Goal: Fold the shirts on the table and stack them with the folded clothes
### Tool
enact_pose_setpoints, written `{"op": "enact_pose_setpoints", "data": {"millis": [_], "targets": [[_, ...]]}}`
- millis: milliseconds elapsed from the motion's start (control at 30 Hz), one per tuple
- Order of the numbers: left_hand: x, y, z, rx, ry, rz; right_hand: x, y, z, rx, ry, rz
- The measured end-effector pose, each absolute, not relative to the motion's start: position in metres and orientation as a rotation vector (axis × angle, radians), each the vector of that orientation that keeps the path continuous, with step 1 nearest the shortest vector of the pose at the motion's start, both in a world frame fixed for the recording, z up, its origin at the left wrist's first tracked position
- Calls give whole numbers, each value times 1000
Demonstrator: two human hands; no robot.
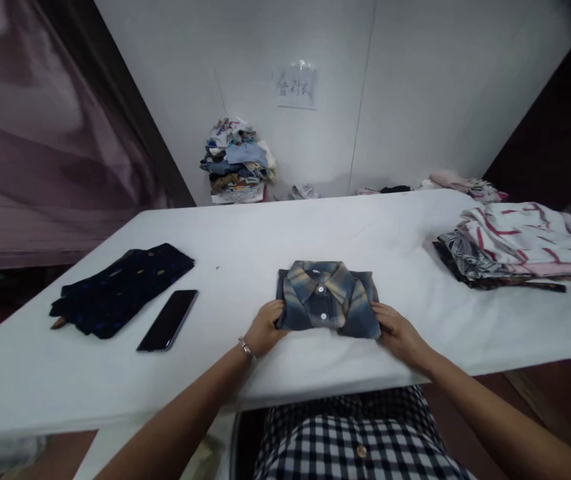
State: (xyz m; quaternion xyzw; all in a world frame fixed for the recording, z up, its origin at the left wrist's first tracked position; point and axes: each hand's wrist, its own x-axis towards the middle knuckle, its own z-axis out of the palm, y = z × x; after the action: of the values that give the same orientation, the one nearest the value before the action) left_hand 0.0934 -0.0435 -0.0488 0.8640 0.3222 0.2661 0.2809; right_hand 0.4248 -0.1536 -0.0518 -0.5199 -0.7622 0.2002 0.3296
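Note:
A folded plaid shirt (322, 300) in blue, grey and tan lies on the white table, its collar at the far side and white buttons facing up. My left hand (268, 327), with a bracelet at the wrist, grips the shirt's left edge. On the opposite edge, my right hand (401, 335) has its fingers closed on the fabric. Parts of the fingertips are hidden at or under the cloth.
A dark patterned folded garment (125, 287) and a black phone (168, 320) lie on the left of the white table (245, 233). A stack of folded clothes (530, 240) sits at the right. Behind the table rises a tall clothes pile (239, 160) against the wall.

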Motion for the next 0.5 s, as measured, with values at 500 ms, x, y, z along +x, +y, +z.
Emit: {"op": "enact_pose_setpoints", "data": {"millis": [500], "targets": [[137, -22, -27, 1569, 1564, 841, 410, -109, -35, -1727, -1231, 878]]}}
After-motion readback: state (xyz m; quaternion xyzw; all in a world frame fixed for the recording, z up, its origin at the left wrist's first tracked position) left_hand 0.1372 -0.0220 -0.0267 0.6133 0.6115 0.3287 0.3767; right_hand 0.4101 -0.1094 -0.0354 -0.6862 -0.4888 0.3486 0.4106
